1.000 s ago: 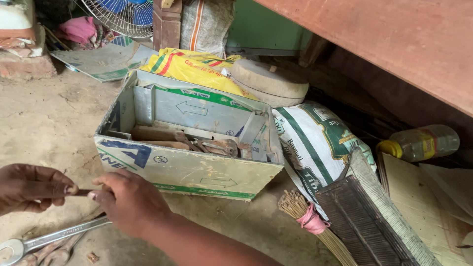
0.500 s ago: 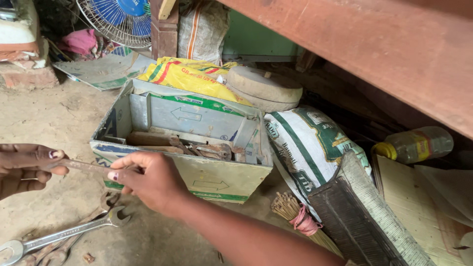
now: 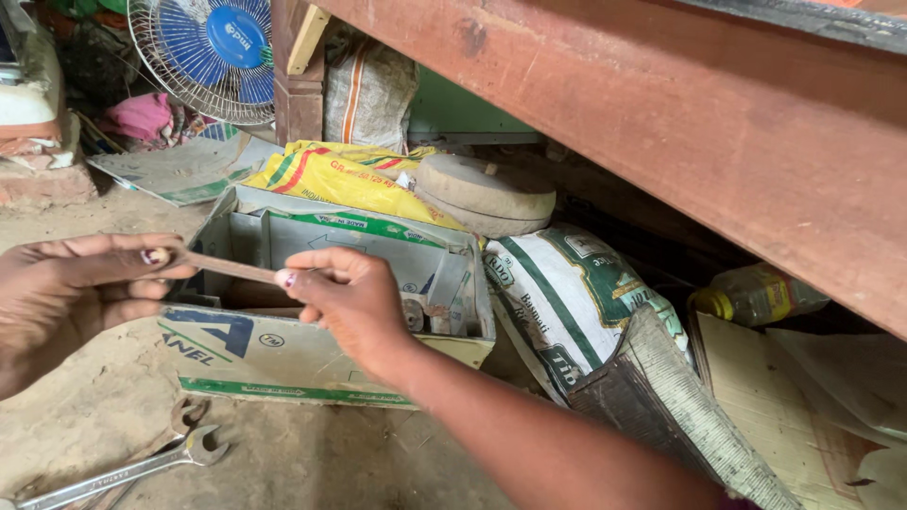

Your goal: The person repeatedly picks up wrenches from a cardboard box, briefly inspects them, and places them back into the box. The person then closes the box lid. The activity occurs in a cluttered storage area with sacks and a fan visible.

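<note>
Carefully: your left hand [image 3: 61, 297] and right hand [image 3: 345, 297] each pinch one end of the thin rusty strip [image 3: 227, 267], held level above the open cardboard box [image 3: 283, 354]. A loose fingertip grip could drop it among the box's scrap.

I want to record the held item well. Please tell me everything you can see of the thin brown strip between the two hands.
The thin brown strip is narrow, flat and straight, rusty brown like old metal or wood; which one is unclear. It lies almost level, tilted slightly down to the right, above the cardboard box. The left hand pinches its left end and the right hand grips its right end. Nothing else touches it.
</note>
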